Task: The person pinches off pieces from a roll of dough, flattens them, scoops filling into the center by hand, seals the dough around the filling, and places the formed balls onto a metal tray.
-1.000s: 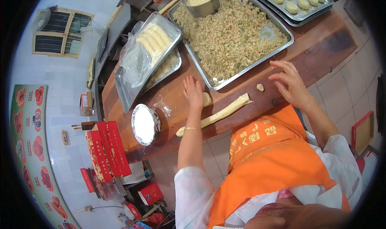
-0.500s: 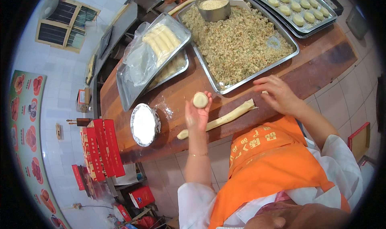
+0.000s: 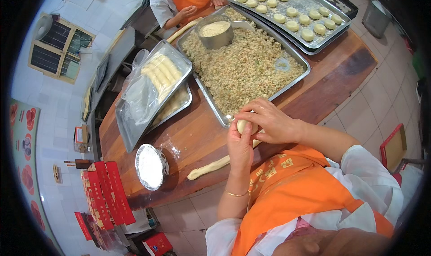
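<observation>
A round, pale dough ball (image 3: 244, 126) is held between my two hands above the front edge of the table. My left hand (image 3: 239, 144) cups it from below with the thumb against its side. From above, the curled fingers of my right hand (image 3: 274, 122) close over it and partly cover it. Beneath my hands lies a long dough rope (image 3: 209, 168), whose right part is mostly hidden by them. Just beyond, a large metal tray (image 3: 309, 69) is spread with crumbly filling (image 3: 247, 67).
A metal tin (image 3: 215, 39) of pale grains stands in the filling. Flattened dough rounds (image 3: 292, 25) sit on a floured tray at the far right. Tilted trays with dough rolls (image 3: 161, 74) and a bowl of white flour (image 3: 150, 167) are leftward. Across the table is another person in an orange apron (image 3: 194, 0).
My right hand has come left from the dough rope's end onto the dough ball, which lay on my open left palm. Both hands now hold it. The view has shifted, showing more of the other person.
</observation>
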Demonstrator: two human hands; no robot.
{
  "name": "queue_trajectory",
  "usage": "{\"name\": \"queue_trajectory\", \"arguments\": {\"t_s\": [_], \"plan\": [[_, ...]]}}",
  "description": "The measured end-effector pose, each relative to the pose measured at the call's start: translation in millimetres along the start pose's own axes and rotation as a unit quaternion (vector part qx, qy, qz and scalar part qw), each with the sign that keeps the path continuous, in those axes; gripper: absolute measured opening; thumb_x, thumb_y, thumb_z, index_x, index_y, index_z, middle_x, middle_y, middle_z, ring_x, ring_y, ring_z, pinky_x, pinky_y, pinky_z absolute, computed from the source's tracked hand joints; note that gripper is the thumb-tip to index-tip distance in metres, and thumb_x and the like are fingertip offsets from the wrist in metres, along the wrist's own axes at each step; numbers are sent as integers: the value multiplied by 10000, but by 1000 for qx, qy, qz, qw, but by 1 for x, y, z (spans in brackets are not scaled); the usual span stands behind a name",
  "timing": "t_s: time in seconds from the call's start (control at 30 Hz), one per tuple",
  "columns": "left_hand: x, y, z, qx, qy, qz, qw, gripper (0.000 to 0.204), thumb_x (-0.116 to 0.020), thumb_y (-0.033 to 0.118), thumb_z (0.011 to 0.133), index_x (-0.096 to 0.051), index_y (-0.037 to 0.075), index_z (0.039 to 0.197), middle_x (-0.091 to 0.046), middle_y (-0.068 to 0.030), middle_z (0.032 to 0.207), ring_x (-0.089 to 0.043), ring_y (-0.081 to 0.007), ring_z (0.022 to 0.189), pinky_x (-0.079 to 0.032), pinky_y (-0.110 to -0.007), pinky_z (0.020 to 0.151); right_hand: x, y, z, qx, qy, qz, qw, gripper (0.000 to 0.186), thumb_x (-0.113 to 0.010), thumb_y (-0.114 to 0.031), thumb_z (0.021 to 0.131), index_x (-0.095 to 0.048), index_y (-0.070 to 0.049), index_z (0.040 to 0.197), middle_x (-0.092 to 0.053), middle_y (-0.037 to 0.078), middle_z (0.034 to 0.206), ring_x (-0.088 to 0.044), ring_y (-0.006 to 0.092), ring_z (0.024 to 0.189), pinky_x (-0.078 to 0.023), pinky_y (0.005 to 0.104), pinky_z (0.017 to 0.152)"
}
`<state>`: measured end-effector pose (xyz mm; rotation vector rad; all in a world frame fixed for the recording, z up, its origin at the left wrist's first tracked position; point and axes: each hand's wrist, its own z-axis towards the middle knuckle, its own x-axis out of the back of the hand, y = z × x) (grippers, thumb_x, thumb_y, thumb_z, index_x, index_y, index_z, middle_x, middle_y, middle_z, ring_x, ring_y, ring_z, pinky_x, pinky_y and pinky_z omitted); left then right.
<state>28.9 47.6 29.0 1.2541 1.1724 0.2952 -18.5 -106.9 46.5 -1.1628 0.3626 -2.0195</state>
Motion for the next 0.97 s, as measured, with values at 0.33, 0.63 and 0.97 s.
{"name": "queue_trajectory", "arguments": {"t_s": [0.33,0.63,0.97], "plan": [[-36,-9,28,-34,13,153,987,363,-581,105,999,-467,-38,1312,-600,-88,1157,-629,-148,975,-553,-280,822,20,15,-8,-7,69,-67,995,685,-791,-43,646,-537,-61,1282,-590,132,1200,-563,335,1094,-449,446,967],[-80,5,67,-83,-23,176,981,433,-519,51,995,-398,-42,1399,-540,-186,1352,-540,-295,1259,-439,-407,1049,113,107,2,-83,98,-54,990,546,-794,-161,753,-571,-88,1246,-579,132,1187,-563,311,1132,-462,418,979],[-31,-3,83,-78,91,221,968,251,-480,14,970,-545,-45,1205,-643,-196,1133,-636,-273,1101,-516,-394,950,287,353,2,-419,114,-248,866,555,-724,-273,847,-524,-134,1345,-492,144,1335,-508,335,1228,-395,440,1102]]}}
